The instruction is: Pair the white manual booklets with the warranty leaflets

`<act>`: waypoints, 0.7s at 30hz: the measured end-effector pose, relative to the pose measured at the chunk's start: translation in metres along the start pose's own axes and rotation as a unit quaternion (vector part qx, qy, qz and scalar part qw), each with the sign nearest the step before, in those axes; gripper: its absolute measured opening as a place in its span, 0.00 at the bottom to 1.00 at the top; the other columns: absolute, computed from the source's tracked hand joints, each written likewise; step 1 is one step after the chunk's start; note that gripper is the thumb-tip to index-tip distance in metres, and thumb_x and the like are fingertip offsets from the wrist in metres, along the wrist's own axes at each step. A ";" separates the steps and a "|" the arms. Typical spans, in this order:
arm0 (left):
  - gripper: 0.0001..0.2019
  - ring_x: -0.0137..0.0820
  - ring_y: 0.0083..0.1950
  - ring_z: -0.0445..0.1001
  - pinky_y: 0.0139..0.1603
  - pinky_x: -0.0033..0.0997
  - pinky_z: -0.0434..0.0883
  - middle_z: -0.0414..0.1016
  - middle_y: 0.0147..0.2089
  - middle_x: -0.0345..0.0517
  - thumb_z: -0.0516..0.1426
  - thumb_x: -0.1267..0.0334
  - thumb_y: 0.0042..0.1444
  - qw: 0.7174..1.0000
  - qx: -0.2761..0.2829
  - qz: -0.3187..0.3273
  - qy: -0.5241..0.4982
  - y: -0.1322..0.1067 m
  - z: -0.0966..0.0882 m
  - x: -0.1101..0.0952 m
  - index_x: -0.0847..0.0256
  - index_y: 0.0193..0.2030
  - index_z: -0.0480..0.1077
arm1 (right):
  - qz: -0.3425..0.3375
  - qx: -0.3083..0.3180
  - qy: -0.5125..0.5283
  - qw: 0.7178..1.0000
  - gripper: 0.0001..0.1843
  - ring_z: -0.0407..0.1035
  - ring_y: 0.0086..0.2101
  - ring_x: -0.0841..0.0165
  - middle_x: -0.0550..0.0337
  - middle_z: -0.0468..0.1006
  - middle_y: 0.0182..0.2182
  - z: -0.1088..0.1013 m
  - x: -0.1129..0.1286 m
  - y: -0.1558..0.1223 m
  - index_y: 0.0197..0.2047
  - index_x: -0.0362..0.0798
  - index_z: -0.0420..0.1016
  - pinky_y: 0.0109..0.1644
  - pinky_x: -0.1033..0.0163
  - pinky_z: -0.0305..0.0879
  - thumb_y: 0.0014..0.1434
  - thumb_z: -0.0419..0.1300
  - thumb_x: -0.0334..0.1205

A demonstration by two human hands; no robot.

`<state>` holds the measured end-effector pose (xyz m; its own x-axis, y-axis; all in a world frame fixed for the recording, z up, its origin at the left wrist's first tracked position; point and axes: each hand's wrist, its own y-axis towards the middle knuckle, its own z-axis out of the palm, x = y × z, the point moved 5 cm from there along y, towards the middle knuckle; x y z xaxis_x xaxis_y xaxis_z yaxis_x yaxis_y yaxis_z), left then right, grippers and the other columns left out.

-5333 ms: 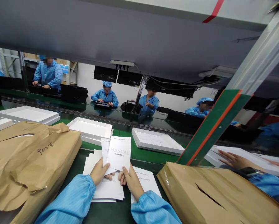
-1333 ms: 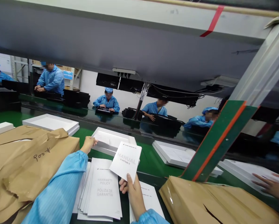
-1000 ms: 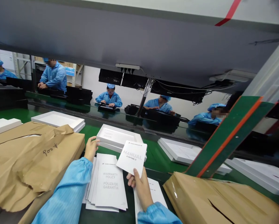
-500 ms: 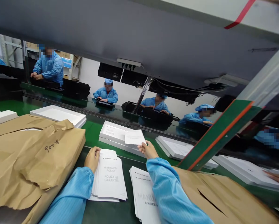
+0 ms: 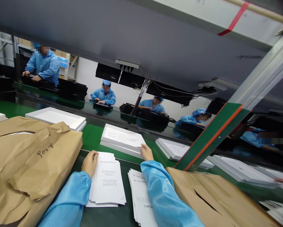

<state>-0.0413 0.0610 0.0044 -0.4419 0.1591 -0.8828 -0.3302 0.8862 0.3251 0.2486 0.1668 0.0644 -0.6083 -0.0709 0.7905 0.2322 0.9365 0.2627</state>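
My right hand [image 5: 146, 152] reaches forward to the near edge of an open white box [image 5: 108, 140] on the green belt, fingers resting on a white manual booklet [image 5: 132, 141] lying in it. My left hand [image 5: 90, 162] lies curled on the top left edge of a stack of "Warranty Policy" leaflets [image 5: 109, 182]. Beside that stack, a pile of manual booklets [image 5: 141, 198] sits partly under my right sleeve.
A torn brown paper parcel [image 5: 30, 157] lies at the left, another [image 5: 217, 198] at the right. More white boxes [image 5: 56, 116] [image 5: 176, 151] ride the green belt [image 5: 91, 137]. A green and orange slanted post [image 5: 212, 135] stands to the right. Several people in blue work across the line.
My right hand carried the manual booklet forward and laid it into the white box. My left hand drew back from the box to the warranty stack. The boxes moved right along the belt.
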 end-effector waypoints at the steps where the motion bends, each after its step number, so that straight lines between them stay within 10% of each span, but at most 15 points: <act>1: 0.07 0.26 0.31 0.65 0.32 0.24 0.60 0.67 0.30 0.40 0.45 0.65 0.47 1.000 0.000 0.001 -0.002 0.000 0.000 0.000 0.58 0.27 0.63 | -0.012 -0.009 -0.035 0.999 0.15 0.55 0.47 0.59 0.50 0.65 0.44 0.000 0.001 -0.002 0.42 0.46 0.64 0.45 0.51 0.54 0.48 0.48 0.36; 7: 0.07 0.27 0.31 0.66 0.33 0.24 0.61 0.68 0.29 0.39 0.46 0.64 0.46 1.000 -0.004 -0.007 -0.007 0.000 -0.001 0.000 0.57 0.27 0.64 | -0.036 0.000 -0.200 0.979 0.13 0.45 0.50 0.58 0.53 0.60 0.49 0.007 0.002 -0.009 0.35 0.50 0.68 0.47 0.39 0.33 0.50 0.47 0.41; 21: 0.08 0.29 0.36 0.67 0.38 0.30 0.55 0.73 0.30 0.37 0.44 0.66 0.49 0.994 0.010 -0.003 0.112 -0.004 -0.004 -0.011 0.55 0.31 0.63 | -0.112 0.038 -0.298 0.947 0.17 0.48 0.50 0.61 0.54 0.60 0.49 0.007 0.026 -0.046 0.46 0.50 0.60 0.48 0.46 0.43 0.52 0.45 0.38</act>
<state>-0.0382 0.0538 0.0142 -0.6147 0.0557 -0.7868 -0.3183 0.8951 0.3121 0.2169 0.1245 0.0692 -0.9615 -0.0853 0.2614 0.0053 0.9448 0.3276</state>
